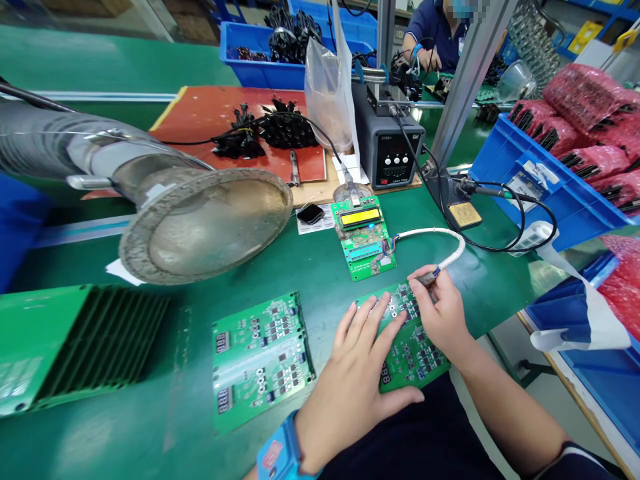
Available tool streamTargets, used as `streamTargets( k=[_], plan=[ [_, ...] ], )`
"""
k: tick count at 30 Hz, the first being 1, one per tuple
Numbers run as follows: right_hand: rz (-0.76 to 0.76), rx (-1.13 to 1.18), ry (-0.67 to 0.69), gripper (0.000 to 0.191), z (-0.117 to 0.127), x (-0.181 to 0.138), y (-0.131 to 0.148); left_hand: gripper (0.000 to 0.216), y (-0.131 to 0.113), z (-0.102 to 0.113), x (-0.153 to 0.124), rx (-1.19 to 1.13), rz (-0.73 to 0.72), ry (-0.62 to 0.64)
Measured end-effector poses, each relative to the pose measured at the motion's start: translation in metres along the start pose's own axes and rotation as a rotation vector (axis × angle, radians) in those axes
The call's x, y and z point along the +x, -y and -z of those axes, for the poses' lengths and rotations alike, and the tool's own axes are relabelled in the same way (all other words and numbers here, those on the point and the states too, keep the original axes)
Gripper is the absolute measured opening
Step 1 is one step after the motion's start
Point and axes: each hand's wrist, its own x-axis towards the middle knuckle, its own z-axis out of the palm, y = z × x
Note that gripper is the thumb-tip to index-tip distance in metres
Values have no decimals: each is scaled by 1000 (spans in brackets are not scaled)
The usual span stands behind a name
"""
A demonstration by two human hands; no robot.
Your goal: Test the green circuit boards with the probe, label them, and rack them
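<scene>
A green circuit board (413,357) with black parts and a digit display lies near the table's front edge. Over its left part my left hand (353,380) rests flat, fingers spread, covering some of it. My right hand (444,313) pinches the plug end of a white-sleeved cable (457,250) at the board's upper right edge; the contact itself is hidden by the fingers. That cable runs from a green board with a lit yellow screen (361,217) and a teal socket, just beyond. To the left lies a small stack of similar circuit boards (263,363).
A large round fume hood (210,227) on a grey duct hangs at left. Below it stands a row of green boards (95,340). A soldering station (395,153), iron stand (463,207) and blue bins (550,187) line the back and right. A person (435,40) sits opposite.
</scene>
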Motion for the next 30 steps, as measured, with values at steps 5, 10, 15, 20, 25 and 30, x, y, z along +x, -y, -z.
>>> streamTargets(
  k=[5,10,15,20,25,30],
  plan=[
    [9,-6,6,7,0,0,0,88,-1,2,1,17,5,-5],
    [16,-7,6,7,1,0,0,89,-2,4,4,43,4,-6],
    [15,14,-2,7,0,1,-3,90,-3,6,6,42,15,-3],
    [-31,105,-15,11,4,1,-1,86,-5,8,7,31,32,13],
    [-131,250,-3,21,27,-20,11,86,-7,10,9,24,37,21],
    [-182,198,96,11,40,-43,10,86,-7,11,9,26,33,12]
  ],
)
